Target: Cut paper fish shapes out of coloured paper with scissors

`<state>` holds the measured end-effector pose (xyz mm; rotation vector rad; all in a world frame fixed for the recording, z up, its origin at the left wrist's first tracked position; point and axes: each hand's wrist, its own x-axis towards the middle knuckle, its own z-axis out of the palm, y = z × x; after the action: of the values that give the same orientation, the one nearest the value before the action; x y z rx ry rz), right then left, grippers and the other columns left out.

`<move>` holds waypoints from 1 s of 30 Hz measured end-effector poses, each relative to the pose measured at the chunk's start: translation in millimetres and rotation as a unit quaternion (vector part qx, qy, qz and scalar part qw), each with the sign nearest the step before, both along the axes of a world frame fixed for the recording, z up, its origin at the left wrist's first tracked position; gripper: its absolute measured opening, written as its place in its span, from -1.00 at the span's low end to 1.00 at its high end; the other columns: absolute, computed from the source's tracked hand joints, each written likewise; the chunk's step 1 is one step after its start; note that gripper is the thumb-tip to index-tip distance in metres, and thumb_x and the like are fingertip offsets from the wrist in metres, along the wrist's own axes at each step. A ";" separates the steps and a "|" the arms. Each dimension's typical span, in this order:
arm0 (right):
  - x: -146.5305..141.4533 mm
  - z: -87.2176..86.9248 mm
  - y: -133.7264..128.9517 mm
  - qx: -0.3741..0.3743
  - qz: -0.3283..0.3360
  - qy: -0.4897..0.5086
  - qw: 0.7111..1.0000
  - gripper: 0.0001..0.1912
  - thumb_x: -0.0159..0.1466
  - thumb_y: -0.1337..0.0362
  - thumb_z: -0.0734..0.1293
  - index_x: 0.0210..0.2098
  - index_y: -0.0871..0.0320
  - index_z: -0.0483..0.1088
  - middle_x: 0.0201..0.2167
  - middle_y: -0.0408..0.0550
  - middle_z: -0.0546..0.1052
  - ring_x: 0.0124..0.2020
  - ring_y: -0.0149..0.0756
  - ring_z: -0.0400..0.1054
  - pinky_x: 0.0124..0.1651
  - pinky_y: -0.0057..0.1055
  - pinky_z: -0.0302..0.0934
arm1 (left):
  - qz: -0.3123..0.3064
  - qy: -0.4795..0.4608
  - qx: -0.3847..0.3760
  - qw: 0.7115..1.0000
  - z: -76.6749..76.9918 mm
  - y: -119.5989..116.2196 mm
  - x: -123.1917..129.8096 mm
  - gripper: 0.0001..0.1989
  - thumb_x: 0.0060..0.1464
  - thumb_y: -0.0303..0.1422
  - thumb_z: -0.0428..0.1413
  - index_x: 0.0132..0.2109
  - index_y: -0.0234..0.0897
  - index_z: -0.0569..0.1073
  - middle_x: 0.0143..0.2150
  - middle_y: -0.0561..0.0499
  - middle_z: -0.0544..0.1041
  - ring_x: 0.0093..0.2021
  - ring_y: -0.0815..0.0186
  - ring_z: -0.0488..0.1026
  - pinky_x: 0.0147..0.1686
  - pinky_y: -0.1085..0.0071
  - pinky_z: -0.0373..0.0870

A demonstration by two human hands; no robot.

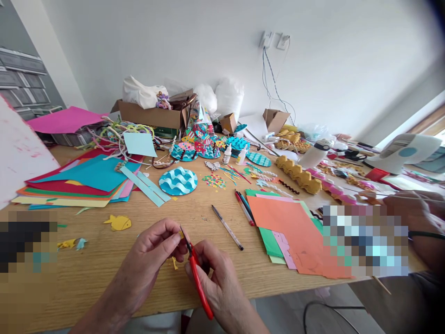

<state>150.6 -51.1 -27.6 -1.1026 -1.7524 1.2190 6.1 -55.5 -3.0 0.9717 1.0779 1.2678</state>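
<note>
**A:** what's in those hands over the wood-grain worktop (114,273)?

**B:** right hand (219,278) has its fingers wrapped round the red-handled scissors (201,292), smooth looped grips with slim dark blades; left hand (156,248) is pinching a tiny yellow paper scrap (181,235) in its fingertips, right up at the blades

**A:** nice; what else is around?

**B:** a flat yellow paper fish (121,223), pointy fins and all, just left of the left hand; past it a blue disc with pale wavy strips (178,181); a slim plastic pen (227,227) right of the hands; a matte orange paper sheet (288,227) with a stepped edge; a bumpy mustard egg-carton strip (299,175) further back

**A:** anything you can't make out?

**B:** yeah; the fingers cover most of the scrap, so no clue on its shape; a second yellow paper bit (174,263) shows below, can't tell if it's held or lying loose; the right hand hides part of the handles; another person's hand (412,211) is blurry at the right edge
</note>
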 end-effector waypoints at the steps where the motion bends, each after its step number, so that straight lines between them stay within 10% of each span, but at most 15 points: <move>1: 0.3 -0.3 0.3 -0.001 0.001 0.000 1.000 -0.78 0.19 0.21 0.20 -0.55 0.14 0.15 -0.65 -0.27 0.12 -0.59 -0.46 -0.04 -0.54 -0.50 -0.13 | -0.007 0.005 0.002 1.000 -0.8 0.1 -1.3 -0.87 0.03 -0.40 0.11 -0.45 -0.25 0.49 -0.50 0.09 0.47 -0.45 0.39 0.36 -0.40 0.50 0.32; 30: 11.7 2.5 -1.3 -0.032 0.064 -0.006 0.997 -0.80 0.21 0.21 0.23 -0.49 0.15 0.19 -0.59 -0.25 0.19 -0.53 -0.44 0.02 -0.48 -0.50 -0.07 | -0.127 0.029 0.000 0.991 -4.7 5.0 -19.6 -0.89 0.09 -0.39 0.09 -0.37 -0.25 0.50 -0.48 0.10 0.50 -0.43 0.42 0.40 -0.40 0.52 0.31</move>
<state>162.3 -52.4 -25.2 -1.0488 -1.8298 1.3561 -13.5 -50.6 -7.7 1.1137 0.9647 1.0365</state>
